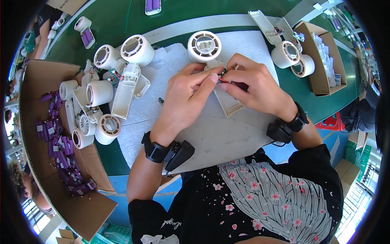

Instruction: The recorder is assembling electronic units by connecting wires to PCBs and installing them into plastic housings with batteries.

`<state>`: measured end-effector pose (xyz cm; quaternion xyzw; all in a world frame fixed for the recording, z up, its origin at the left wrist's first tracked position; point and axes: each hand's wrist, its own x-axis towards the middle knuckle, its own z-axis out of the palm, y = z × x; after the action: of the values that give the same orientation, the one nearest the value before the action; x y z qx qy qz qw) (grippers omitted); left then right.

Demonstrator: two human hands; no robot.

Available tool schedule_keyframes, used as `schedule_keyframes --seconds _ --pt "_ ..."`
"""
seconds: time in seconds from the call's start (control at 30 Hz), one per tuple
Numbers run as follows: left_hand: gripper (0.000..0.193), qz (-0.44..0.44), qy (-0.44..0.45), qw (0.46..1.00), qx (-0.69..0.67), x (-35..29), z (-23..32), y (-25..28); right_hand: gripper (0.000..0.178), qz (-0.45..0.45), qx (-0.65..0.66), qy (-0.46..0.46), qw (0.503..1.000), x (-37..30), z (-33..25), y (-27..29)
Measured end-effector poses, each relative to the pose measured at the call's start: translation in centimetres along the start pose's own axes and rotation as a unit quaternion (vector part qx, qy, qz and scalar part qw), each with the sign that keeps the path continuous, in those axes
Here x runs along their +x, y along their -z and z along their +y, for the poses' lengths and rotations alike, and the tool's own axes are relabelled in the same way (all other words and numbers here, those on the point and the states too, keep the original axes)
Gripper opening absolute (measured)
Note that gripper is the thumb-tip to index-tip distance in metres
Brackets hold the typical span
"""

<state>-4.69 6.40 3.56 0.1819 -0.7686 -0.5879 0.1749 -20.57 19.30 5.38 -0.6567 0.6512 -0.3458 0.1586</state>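
Note:
A white handheld fan housing (205, 48) with a round grille head lies on a white foam sheet (211, 134), its open handle shell (228, 105) pointing toward me. My left hand (186, 95) pinches thin red wiring at the fan's neck. My right hand (252, 83) meets it from the other side and grips the same small wired part, with a dark purple cell partly hidden under its fingers. Both wrists wear black bands with small black devices.
A heap of white fan housings (106, 87) lies left of the foam. A cardboard box (57, 134) at far left holds several purple battery cells. More fan parts (290, 55) and a second carton (325, 57) sit at right on the green table. A small screw (161, 100) lies on the foam.

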Motion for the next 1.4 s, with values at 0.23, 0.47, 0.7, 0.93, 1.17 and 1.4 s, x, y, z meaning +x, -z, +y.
schedule_keyframes --seconds 0.23,0.47,0.7,0.93,1.17,1.4 --pt "0.029 -0.037 0.015 0.999 -0.036 0.5 0.0 0.8 0.008 0.009 0.023 -0.004 1.0 -0.1 0.4 -0.1" --pt "0.04 -0.073 -0.002 0.997 0.021 0.5 -0.1 1.4 0.007 -0.006 -0.008 0.007 1.0 -0.3 0.0 -0.4" --pt "0.041 -0.075 -0.006 0.997 0.021 0.4 -0.2 1.3 0.006 -0.014 -0.016 -0.004 1.0 -0.4 -0.2 -0.5" --pt "0.041 -0.064 -0.009 0.998 0.013 0.4 0.0 1.0 0.007 -0.021 -0.026 -0.005 0.999 -0.3 -0.4 -0.5" --pt "0.041 -0.058 -0.003 0.998 0.013 0.3 -0.1 0.7 0.007 -0.018 -0.025 -0.006 1.0 -0.2 -0.4 -0.6" --pt "0.037 -0.018 -0.017 0.999 0.03 0.3 -0.2 0.4 0.008 -0.013 -0.042 -0.005 0.999 -0.2 -0.6 -0.9"
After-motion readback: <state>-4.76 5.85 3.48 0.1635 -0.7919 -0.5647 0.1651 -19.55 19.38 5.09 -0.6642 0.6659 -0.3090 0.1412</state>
